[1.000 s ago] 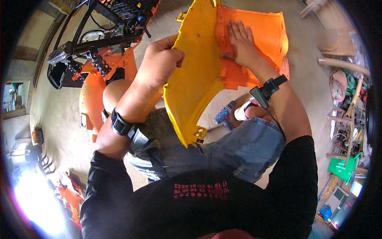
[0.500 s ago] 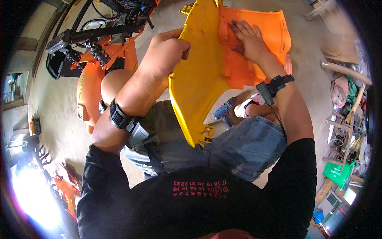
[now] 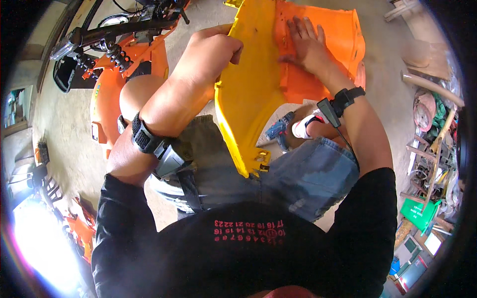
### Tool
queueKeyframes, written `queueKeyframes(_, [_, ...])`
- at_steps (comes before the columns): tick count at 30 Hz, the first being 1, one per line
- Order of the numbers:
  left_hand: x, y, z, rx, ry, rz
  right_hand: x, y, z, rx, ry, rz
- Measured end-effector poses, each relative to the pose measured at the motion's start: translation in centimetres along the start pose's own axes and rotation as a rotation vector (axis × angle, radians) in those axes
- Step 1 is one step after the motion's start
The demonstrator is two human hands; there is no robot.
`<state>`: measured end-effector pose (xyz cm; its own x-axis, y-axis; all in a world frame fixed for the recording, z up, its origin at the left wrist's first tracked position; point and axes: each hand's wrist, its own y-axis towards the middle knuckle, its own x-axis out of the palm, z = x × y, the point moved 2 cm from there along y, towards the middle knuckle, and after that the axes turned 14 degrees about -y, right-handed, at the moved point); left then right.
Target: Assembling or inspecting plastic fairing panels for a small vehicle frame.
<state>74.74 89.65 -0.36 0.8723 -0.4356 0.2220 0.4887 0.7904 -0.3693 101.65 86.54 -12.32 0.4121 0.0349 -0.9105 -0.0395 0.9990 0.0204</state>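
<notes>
A curved yellow plastic panel (image 3: 251,94) stands tilted over my lap, its narrow lower end with small clips close to my jeans. My left hand (image 3: 211,52) is closed round its left edge, thumb on the yellow face. Against the panel's right side lies a broad orange plastic panel (image 3: 343,42); I cannot tell whether the two are fastened together. Flat on the orange surface rests my right hand (image 3: 310,49), fingers spread, near the seam with the yellow piece.
A blue and black cordless drill (image 3: 280,130) lies on the floor by my foot. To the left stands a partly dismantled vehicle frame (image 3: 114,35) with coil springs and orange bodywork (image 3: 107,104). Scrap wood and a green plastic bin (image 3: 420,213) sit along the right.
The yellow panel's lower end has shifted slightly up and right. My right hand's fingers have spread and slid a little upward on the orange panel; my left hand keeps its grip.
</notes>
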Motion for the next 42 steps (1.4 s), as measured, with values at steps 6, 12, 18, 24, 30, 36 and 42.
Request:
queueKeyframes(6, [-0.2,0.2,-0.9,-0.003,-0.207,-0.040,0.3,1.0,1.4,0.059,-0.056,0.049])
queueKeyframes(12, [-0.9,-0.1,-0.3,-0.004,-0.153,0.037,-0.1,0.2,2.6,0.020,-0.276,0.098])
queueKeyframes(18, [-2.5,-0.5,0.7,0.133,-0.075,0.131,-5.3,-1.0,9.1,0.392,0.031,0.414])
queueKeyframes(24, [-2.5,-0.5,0.9,0.156,-0.116,0.227,-0.4,-1.3,10.5,0.488,0.278,-0.094])
queueKeyframes(30, [-2.4,0.2,0.5,0.064,-0.128,0.227,1.1,-0.5,11.4,0.484,0.231,-0.135])
queueKeyframes(36, [-3.6,1.3,0.4,0.102,0.098,0.159,1.9,0.2,12.3,0.500,0.260,-0.067])
queueKeyframes(42, [-3.6,0.7,1.1,0.137,0.198,0.180,1.3,-0.1,12.5,0.417,0.228,-0.031])
